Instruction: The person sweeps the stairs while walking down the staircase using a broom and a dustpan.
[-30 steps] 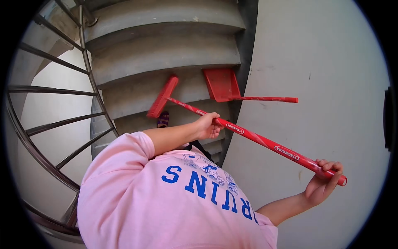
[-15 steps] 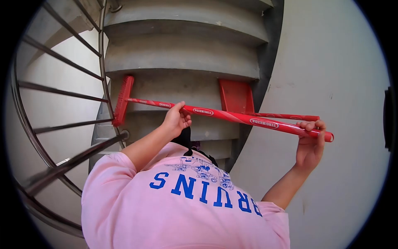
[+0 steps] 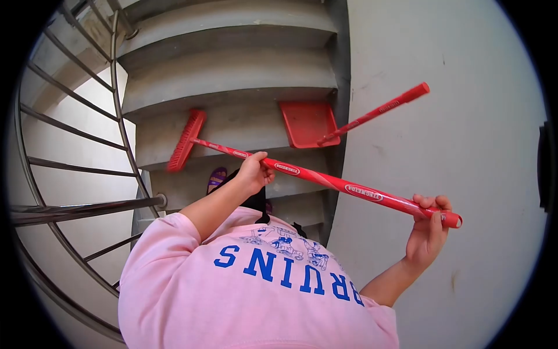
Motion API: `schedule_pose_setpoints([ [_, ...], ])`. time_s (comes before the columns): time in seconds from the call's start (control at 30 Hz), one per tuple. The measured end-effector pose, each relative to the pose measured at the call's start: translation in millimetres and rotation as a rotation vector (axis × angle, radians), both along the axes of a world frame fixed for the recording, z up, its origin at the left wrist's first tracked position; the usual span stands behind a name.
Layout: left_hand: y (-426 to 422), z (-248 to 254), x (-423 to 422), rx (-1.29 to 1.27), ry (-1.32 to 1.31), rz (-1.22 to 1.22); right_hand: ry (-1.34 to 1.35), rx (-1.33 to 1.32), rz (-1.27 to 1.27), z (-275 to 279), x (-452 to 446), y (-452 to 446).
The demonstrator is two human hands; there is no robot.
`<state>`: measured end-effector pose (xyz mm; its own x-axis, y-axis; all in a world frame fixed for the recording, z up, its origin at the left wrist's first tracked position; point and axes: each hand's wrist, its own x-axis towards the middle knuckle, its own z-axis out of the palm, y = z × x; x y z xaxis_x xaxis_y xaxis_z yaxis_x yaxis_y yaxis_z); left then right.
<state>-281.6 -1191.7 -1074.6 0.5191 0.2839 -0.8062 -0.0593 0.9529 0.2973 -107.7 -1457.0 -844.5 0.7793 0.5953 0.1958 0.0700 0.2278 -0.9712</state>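
A long red broom [image 3: 325, 179] slants across the view, held in both hands. My left hand [image 3: 256, 173] is closed round the middle of its handle, and my right hand [image 3: 430, 224] grips it near the end at the right. The bristled broom head [image 3: 187, 141] is over the left part of a grey step. On the right part of the same step sits a red dustpan [image 3: 310, 123]. Its striped red handle [image 3: 388, 108] rises to the right in front of the pale wall, with neither hand on it.
Curved grey stairs [image 3: 232, 70] run up the view. A metal railing [image 3: 119, 104] with several bars lines the left side, and a pale wall [image 3: 442, 145] stands on the right. A foot in a purple sandal [image 3: 217, 177] shows below the broom.
The broom head first swept left across the step, then shifted slightly back right in view. The dustpan handle has swung from nearly level to slanting upward. Both hands have kept hold of the broom.
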Motion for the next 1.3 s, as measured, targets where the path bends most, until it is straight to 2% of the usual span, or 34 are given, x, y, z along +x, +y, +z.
schedule_pose_setpoints([
  [0.1,-28.2,2.4,30.3,-0.044,0.015,-0.086,0.003,-0.012,-0.088,4.0,13.4,-37.0],
  [0.37,-82.2,22.9,83.8,-0.119,-0.049,-0.222,-0.319,-0.073,-0.153,29.6,32.5,-109.6],
  [0.47,-77.7,47.3,94.1,-0.101,-0.13,-0.169,-0.478,0.013,0.114,54.0,48.6,-106.3],
  [0.57,-50.8,61.9,108.7,-0.074,-0.197,-0.055,-0.365,0.119,-0.012,47.4,83.3,-67.2],
  [0.6,-39.2,76.0,112.9,-0.046,-0.224,0.027,-0.34,0.211,0.104,40.9,101.5,-44.8],
  [0.63,-22.4,80.9,113.8,-0.039,-0.299,0.066,-0.331,-0.019,0.07,43.8,112.5,-25.7],
  [0.73,23.4,114.9,97.4,-0.02,-0.423,0.227,-0.157,-0.166,0.127,-4.9,164.6,26.3],
  [0.8,61.6,111.3,68.5,-0.037,-0.461,0.306,-0.17,-0.285,0.014,-28.8,170.3,60.8],
  [0.97,80.0,123.4,18.4,-0.034,-0.464,0.381,-0.56,-0.285,-0.326,-95.8,213.6,141.8],
  [1.07,72.5,128.0,-11.1,-0.013,-0.422,0.382,-0.445,-0.165,-0.221,-84.4,199.1,168.1],
  [1.17,65.9,128.3,-23.7,-0.01,-0.437,0.383,-0.327,-0.368,-0.167,-61.6,189.7,167.7],
  [1.3,70.6,131.7,-32.6,-0.017,-0.465,0.38,-0.387,-0.453,-0.367,-60.9,189.5,172.0],
])
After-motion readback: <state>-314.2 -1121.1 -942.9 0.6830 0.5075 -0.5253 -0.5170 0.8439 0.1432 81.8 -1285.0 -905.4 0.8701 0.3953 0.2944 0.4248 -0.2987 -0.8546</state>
